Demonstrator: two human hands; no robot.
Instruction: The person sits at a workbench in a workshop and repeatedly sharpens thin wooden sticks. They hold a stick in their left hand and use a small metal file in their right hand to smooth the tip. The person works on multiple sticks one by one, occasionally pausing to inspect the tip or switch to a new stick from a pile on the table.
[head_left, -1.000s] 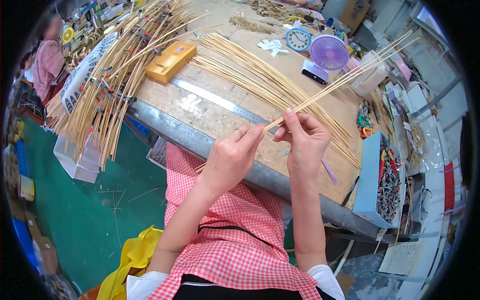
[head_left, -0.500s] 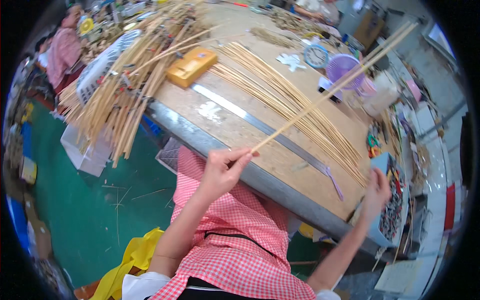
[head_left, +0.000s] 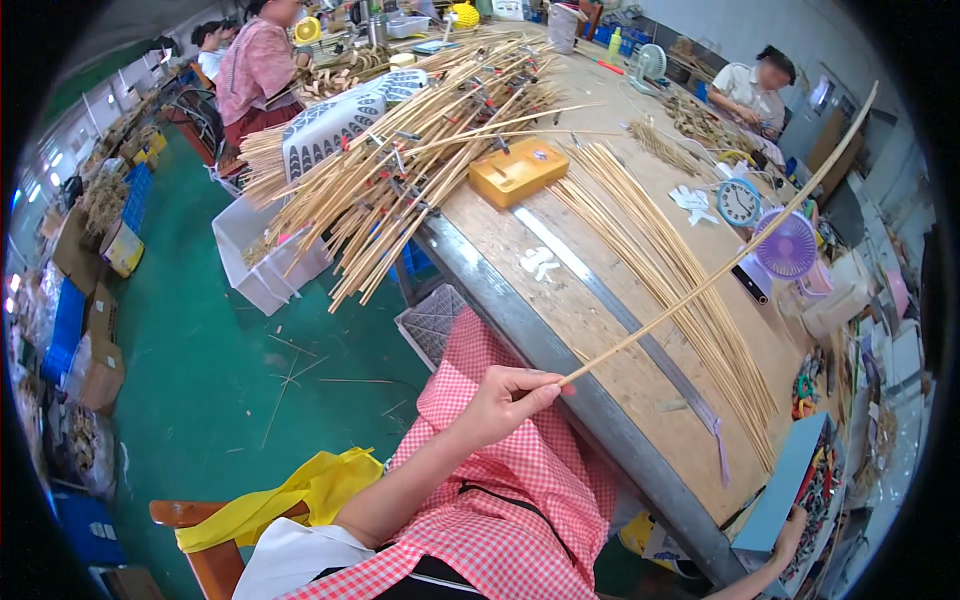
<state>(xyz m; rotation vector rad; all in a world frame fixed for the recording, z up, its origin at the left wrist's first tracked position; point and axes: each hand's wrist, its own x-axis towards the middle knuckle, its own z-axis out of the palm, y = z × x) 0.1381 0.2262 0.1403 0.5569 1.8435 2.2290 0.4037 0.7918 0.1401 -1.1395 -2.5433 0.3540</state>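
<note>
My left hand (head_left: pixel 520 402) pinches the near end of a long, thin, straw-coloured cane (head_left: pixel 690 297), which slants up over the table to the far right. At the lower right, my right hand (head_left: pixel 790 538) reaches over the rim of a light-blue box (head_left: pixel 782 487) full of small dark and red clips; its fingertips are partly hidden there. Beneath the held cane, a row of similar canes (head_left: pixel 660 262) lies on the table (head_left: pixel 625 385). Alongside them runs a long metal ruler (head_left: pixel 600 290) with a purple ribbon (head_left: pixel 722 458) at its near end.
A yellow box (head_left: pixel 520 172) sits beyond the ruler, beside a large heap of clipped canes (head_left: pixel 425 185) overhanging the table's left edge. To the far right are a blue clock (head_left: pixel 738 203) and a purple openwork round thing (head_left: pixel 785 244). Co-workers (head_left: pixel 755 97) sit around the table.
My right hand has moved down from beside the table's right edge to the clip box. My left hand keeps its hold on the cane, while the whole view has shifted.
</note>
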